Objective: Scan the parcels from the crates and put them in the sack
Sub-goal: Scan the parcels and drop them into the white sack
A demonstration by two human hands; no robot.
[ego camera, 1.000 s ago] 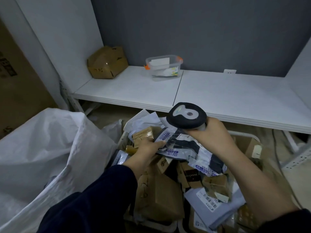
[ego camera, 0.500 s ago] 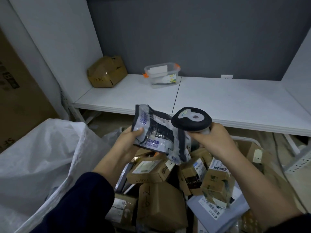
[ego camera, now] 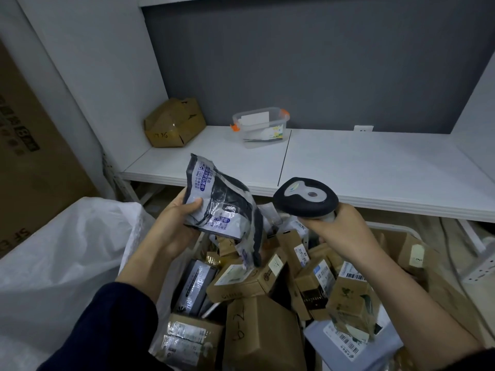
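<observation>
My left hand (ego camera: pixel 174 223) grips a black-and-white plastic mailer parcel (ego camera: pixel 219 207) by its left edge, thumb on its face, lifted above the crate. My right hand (ego camera: pixel 345 231) holds a black handheld scanner (ego camera: pixel 305 198) by the handle, its head just right of the parcel. Below both hands the crate (ego camera: pixel 396 228) is heaped with several brown cardboard parcels (ego camera: pixel 257 330) and grey mailers. The white woven sack (ego camera: pixel 61 253) stands open at the left, beside the crate.
A white shelf (ego camera: pixel 361 167) runs behind the crate, bearing a dented cardboard box (ego camera: pixel 174 124) and a clear plastic tub (ego camera: pixel 261 124). A large brown carton (ego camera: pixel 29 156) stands at the far left. A power strip and cable lie on the floor at right.
My left hand has lifted the mailer parcel out of the crate and raised it beside the scanner, turning it more upright. The right hand with the scanner has stayed about level.
</observation>
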